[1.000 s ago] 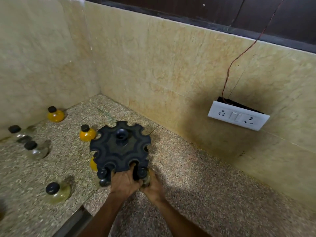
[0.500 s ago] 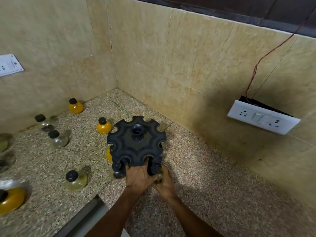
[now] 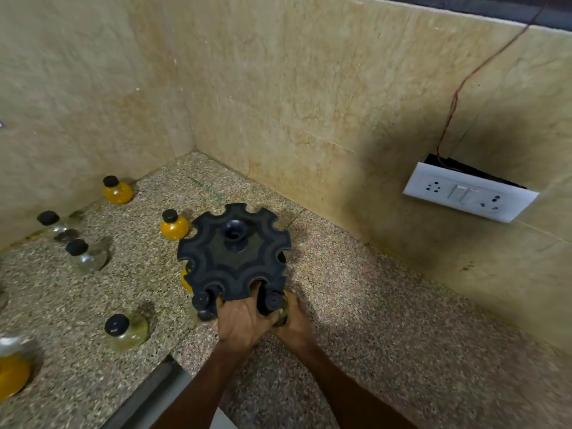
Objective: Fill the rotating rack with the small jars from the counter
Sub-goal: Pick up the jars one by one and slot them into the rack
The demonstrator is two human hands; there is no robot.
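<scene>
A speckled stone counter (image 3: 387, 320) runs into a corner of beige tiled walls (image 3: 278, 88). A white switch plate (image 3: 469, 193) hangs loose from the wall to the right of the rack, with a thin red wire (image 3: 458, 88) running up from behind it.

The black rotating rack (image 3: 234, 255) stands on the counter near the corner, its notched top disc facing up. Both hands meet at the rack's near edge. The left hand (image 3: 243, 322) has its fingers curled up against the underside of the top disc, gripping the rack. The right hand (image 3: 294, 323) is wrapped around a small jar with a black cap (image 3: 274, 301), held in the rack's near right slot. Another black-capped jar (image 3: 201, 301) sits in a slot just left of the left hand, and an orange jar (image 3: 186, 278) shows under the rack's left edge.

Loose jars stand on the counter left of the rack: an orange one just beside it (image 3: 174, 226), another orange one by the wall (image 3: 117, 191), two clear ones (image 3: 85, 257) (image 3: 55, 224) farther left, and a pale greenish one (image 3: 125, 332) nearer the person. A blurred orange jar (image 3: 10, 373) lies at the far left edge of the view.
</scene>
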